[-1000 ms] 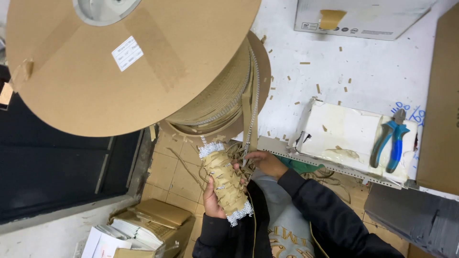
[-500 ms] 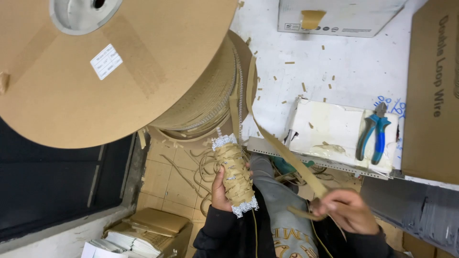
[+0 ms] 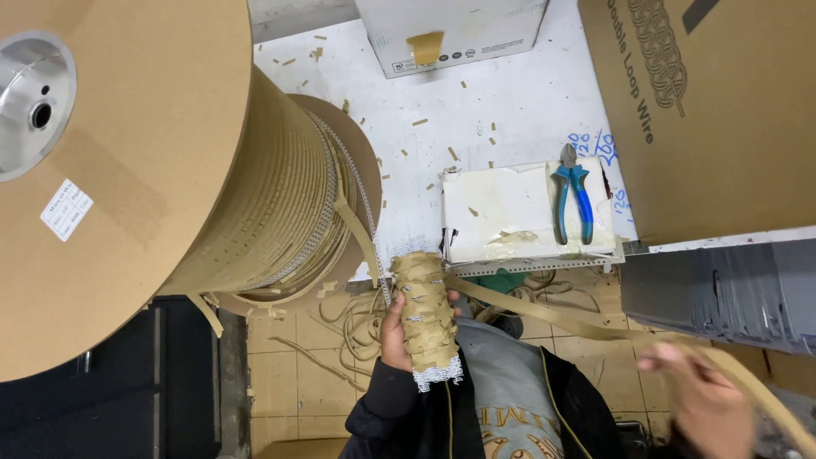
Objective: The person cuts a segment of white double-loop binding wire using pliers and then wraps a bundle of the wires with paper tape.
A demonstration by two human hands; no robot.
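We face one large brown cardboard spool (image 3: 127,178), wound with tan paper-backed wire strip, filling the left of the view above the tiled floor. To the right stands one big brown cardboard box (image 3: 705,119), and one smaller white carton (image 3: 450,34) sits at the top on the white worktable (image 3: 476,102). One white tray-like pad (image 3: 518,212) lies at the table edge with one pair of blue-handled cutting pliers (image 3: 574,200) on it.

Our left hand (image 3: 395,327) is closed around one stubby roll of wound tan strip with white wire loops (image 3: 427,319), held upright just below the table edge, its long axis running towards the spool and back towards our body. From it one tan paper strip (image 3: 552,314) runs rightward and down to our right hand (image 3: 701,399) (blurred at the lower right), which lies well apart from the roll; the strip passes by its fingers, but we cannot tell whether they grip it. The left hand is plainly nearer the spool.
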